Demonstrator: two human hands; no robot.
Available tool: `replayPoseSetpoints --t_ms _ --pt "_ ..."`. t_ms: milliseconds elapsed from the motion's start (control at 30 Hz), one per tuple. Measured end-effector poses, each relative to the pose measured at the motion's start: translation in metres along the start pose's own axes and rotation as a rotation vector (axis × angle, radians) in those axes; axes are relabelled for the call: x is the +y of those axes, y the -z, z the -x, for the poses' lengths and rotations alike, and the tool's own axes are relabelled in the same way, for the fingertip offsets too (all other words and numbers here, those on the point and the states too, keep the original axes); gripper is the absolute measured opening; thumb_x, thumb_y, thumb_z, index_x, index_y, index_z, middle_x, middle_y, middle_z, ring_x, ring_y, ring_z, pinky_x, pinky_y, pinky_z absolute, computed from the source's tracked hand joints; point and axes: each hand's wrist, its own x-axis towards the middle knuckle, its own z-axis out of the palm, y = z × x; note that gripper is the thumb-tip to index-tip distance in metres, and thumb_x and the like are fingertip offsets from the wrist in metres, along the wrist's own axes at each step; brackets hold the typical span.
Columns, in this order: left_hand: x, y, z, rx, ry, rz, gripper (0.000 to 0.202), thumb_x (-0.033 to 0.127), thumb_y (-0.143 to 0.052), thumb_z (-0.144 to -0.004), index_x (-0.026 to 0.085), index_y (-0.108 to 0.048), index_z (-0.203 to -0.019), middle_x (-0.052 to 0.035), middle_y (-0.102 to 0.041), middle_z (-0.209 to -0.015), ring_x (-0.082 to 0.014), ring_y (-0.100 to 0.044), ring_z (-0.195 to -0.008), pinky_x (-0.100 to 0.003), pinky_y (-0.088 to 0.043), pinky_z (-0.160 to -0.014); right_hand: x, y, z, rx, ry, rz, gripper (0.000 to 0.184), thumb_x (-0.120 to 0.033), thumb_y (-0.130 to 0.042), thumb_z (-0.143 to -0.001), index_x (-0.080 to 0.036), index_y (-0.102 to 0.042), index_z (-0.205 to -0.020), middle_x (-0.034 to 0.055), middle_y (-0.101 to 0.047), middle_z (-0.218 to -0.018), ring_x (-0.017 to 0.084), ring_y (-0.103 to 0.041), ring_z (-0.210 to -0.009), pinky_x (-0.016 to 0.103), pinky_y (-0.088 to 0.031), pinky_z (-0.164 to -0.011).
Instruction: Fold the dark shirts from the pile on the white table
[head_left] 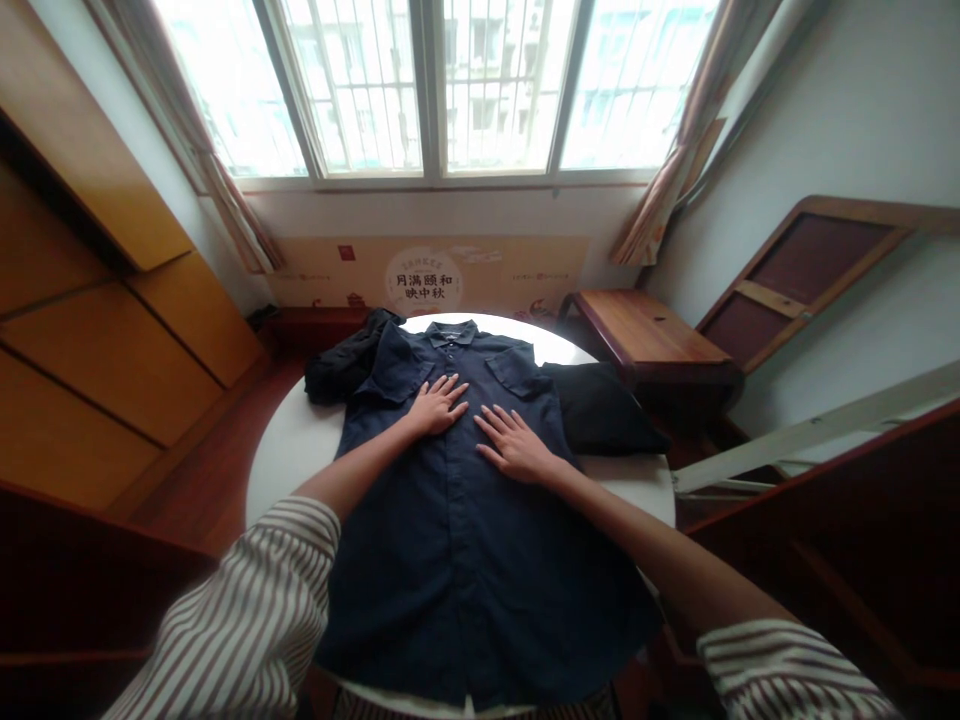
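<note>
A dark navy button-up shirt (450, 560) is spread front side up on a round white table (277, 470), its collar at the far end and its hem near me. The short sleeves are laid inward over the chest. My left hand (437, 405) lies flat on the upper front, fingers spread, left of the buttons. Just right of the button strip, my right hand (516, 443) also rests palm down with fingers apart. Neither hand grips the cloth.
Bunched black clothing (337, 365) sits at the table's left edge, and a flat folded black cloth (604, 410) at its right. Beyond stand a low wooden table (652, 325) at right, yellow cabinets (112, 350) at left, and a banner (510, 270) below the window.
</note>
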Motion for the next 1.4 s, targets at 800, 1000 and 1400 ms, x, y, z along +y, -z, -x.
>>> replayPoseSetpoints --t_ms 800,1000,1400 --pt "-0.025 0.023 0.295 0.326 0.308 0.175 0.055 0.05 -0.054 -0.089 0.019 -0.052 -0.135 -0.0122 -0.06 -0.127 -0.0292 -0.058 -0.118 -0.048 -0.047 -0.104 -0.025 -0.01 0.267 0.435 -0.761 -0.532 0.074 -0.063 -0.054 -0.085 -0.021 -0.041 -0.144 -0.0042 -0.067 -0.061 0.016 -0.066 -0.051 0.021 -0.055 -0.056" --pt "-0.014 0.027 0.341 0.156 0.621 0.563 0.077 0.058 -0.062 -0.082 0.021 -0.037 -0.144 -0.0104 -0.07 -0.108 -0.0287 -0.071 -0.094 -0.041 -0.059 -0.083 -0.04 0.002 0.253 0.331 -0.823 -0.852 0.093 -0.066 -0.065 -0.075 -0.018 -0.036 -0.149 0.0002 -0.074 -0.068 0.021 -0.072 -0.062 0.023 -0.058 -0.063" --pt "-0.025 0.05 0.367 0.078 0.618 0.813 0.046 0.059 -0.068 -0.076 0.025 -0.074 -0.107 -0.005 -0.073 -0.11 -0.0296 -0.066 -0.108 -0.04 -0.053 -0.096 -0.031 0.015 0.265 0.325 -0.712 -0.874 0.041 -0.059 -0.07 -0.071 -0.026 -0.081 -0.093 0.0055 -0.078 -0.089 0.027 -0.075 -0.083 0.025 -0.061 -0.07"
